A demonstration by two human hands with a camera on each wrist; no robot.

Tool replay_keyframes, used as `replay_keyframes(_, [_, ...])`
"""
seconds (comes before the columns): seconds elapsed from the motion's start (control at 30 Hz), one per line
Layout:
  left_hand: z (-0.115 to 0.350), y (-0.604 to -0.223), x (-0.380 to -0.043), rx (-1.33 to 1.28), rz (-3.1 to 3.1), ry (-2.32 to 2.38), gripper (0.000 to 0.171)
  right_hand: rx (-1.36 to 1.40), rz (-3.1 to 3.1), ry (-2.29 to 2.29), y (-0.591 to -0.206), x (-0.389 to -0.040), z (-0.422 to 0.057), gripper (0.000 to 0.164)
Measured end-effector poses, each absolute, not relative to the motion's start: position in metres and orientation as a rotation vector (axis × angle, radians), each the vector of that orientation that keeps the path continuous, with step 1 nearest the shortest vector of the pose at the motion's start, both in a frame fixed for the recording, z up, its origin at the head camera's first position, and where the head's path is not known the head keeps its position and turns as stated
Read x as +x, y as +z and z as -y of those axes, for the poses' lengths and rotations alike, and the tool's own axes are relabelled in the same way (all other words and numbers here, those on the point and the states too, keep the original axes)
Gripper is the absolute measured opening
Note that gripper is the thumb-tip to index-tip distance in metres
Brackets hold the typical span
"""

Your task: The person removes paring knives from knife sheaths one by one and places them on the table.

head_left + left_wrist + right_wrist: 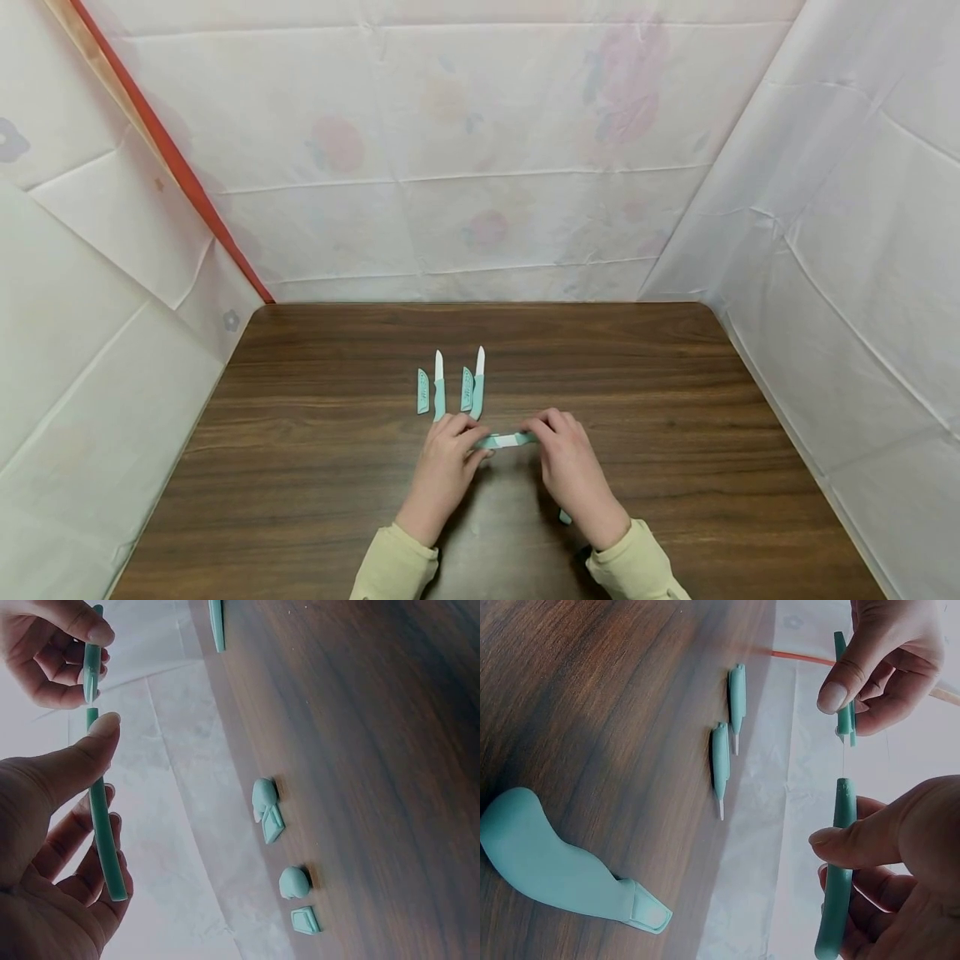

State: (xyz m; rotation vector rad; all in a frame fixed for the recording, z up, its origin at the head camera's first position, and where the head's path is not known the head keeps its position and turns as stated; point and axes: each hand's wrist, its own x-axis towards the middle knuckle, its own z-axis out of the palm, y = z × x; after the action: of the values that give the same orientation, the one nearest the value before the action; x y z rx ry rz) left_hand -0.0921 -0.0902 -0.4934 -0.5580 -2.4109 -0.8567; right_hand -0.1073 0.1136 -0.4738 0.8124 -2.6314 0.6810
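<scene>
A small paring knife is held sideways low over the table between both hands. In the head view its white blade (507,441) shows between two teal parts. My left hand (447,458) pinches the teal sheath (105,832), which covers part of the blade. My right hand (564,454) grips the teal handle (835,900), thumb on one side and fingers on the other. In the right wrist view a thin strip of blade spans the gap between handle and sheath. The fingers hide parts of both pieces.
Two bare paring knives (439,392) (478,387) lie beyond the left hand, each beside a teal sheath (423,392) (467,389). Another teal-handled piece (562,862) lies near the right wrist, mostly hidden in the head view. Patterned sheeting (450,225) surrounds the brown table (315,500).
</scene>
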Motion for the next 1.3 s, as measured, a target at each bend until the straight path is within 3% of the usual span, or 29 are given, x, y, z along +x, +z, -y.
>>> replay_keyframes(1.3, [0.0906,-0.4931,-0.0921,-0.532,2.409,-0.883,0.028,0.784,2.662,0.657,-0.4730,-0.1089,-0.1185,0.040])
